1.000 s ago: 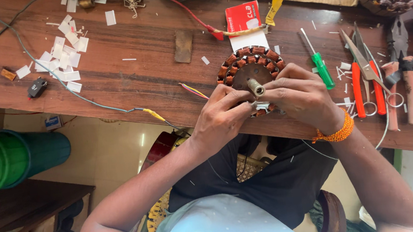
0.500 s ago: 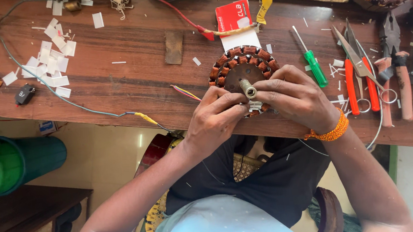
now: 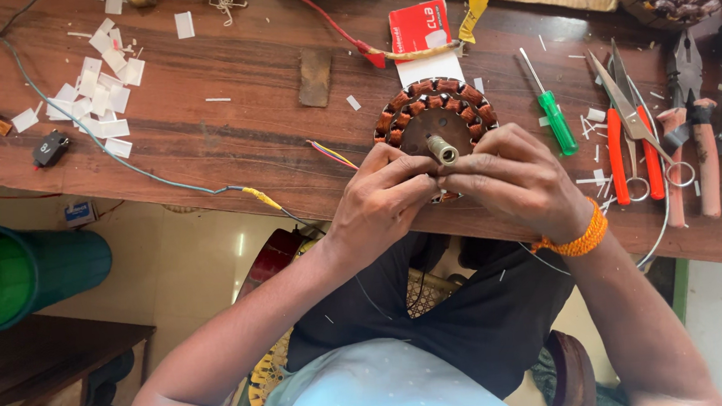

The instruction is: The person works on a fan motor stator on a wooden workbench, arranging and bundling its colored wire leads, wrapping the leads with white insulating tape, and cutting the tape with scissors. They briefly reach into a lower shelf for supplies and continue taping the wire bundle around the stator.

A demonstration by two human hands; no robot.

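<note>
Copper-wound stator sits pinched at its near edge between your left hand and right hand, so next, I judge, needs fine fingertip control.

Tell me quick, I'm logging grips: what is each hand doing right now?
Left hand: closed, fingers gripping the near edge of the copper-wound stator.
Right hand: closed on the same stator's near edge, beside its metal shaft.
</note>
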